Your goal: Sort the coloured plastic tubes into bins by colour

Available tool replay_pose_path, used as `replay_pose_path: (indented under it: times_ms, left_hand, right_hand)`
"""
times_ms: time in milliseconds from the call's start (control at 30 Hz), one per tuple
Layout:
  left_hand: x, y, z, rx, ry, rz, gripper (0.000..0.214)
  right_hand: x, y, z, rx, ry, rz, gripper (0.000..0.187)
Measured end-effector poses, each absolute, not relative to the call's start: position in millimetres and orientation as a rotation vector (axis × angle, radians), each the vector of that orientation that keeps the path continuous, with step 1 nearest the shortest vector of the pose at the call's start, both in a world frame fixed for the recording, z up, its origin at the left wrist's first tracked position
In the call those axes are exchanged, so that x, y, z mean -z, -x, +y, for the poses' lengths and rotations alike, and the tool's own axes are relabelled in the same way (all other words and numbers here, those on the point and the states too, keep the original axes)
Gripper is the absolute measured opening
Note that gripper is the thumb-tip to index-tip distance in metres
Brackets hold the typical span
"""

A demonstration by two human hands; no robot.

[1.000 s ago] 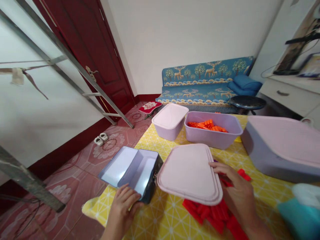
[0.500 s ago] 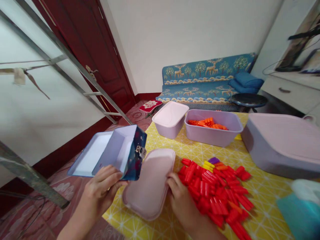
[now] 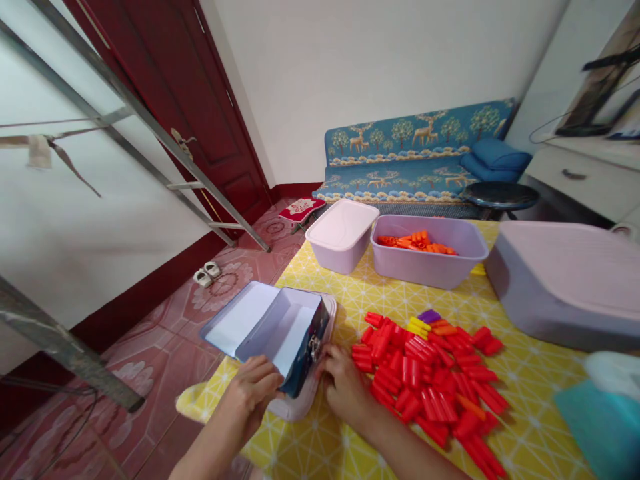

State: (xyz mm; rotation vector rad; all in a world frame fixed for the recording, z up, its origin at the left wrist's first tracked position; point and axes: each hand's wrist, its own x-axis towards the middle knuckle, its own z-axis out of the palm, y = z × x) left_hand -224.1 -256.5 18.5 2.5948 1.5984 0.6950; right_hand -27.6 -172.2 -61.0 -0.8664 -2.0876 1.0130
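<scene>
My left hand [image 3: 255, 387] grips the near edge of an open dark-blue box [image 3: 280, 333]. The box has a pale inside with nothing in it, a hinged lid [image 3: 240, 317] swung out to the left, and a small metal combination lock [image 3: 314, 347] on its right side. It rests over a pale pink plastic lid [image 3: 295, 407], covering most of it. My right hand [image 3: 345, 387] has its curled fingers at the right edge of that plastic lid, beside the lock. Just right of this hand lies a pile of red plastic pieces [image 3: 410, 373], with yellow, purple and orange ones among them.
On the yellow patterned tablecloth [image 3: 350, 300] stand a lidded lilac bin [image 3: 340, 240], an uncovered lilac bin [image 3: 425, 267] with orange pieces, and a large lidded bin [image 3: 565, 287]. A turquoise item [image 3: 595, 420] lies at right. A metal ladder [image 3: 150, 153] leans left.
My left hand has lowered the open box rightward onto the plastic lid, which it now largely covers. My right hand has stayed by the lid's edge, shifting slightly left.
</scene>
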Motion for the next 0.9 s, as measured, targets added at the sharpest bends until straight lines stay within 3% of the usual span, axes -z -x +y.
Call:
replay_pose_path:
  times_ms: [300,467,633,800,900]
  left_hand:
    - [7.0,210.6,-255.9,-0.613,-2.545,1.677,0.026]
    - [5.5,201.9,-246.9,-0.553,-2.543,1.673,0.027]
    - [-7.1,207.1,-243.9,-0.554,-2.578,1.684,0.006]
    - [-10.7,211.4,-256.1,-0.641,-2.582,1.850,0.055]
    - [-4.9,200.1,-263.2,-0.794,-2.540,1.927,0.055]
  right_hand:
    - [45.0,4.1,-195.1,-0.751,0.920,-2.338,0.022]
    - [55.4,4.3,-217.2,-0.596,0.668,-2.563,0.012]
    - [68.0,11.1,-224.0,-0.387,0.549,-2.643,0.014]
    - [75.8,14.4,-226.7,-0.280,0.566,-2.596,0.018]
    - [74.9,15.2,-226.9,-0.253,0.565,-2.591,0.029]
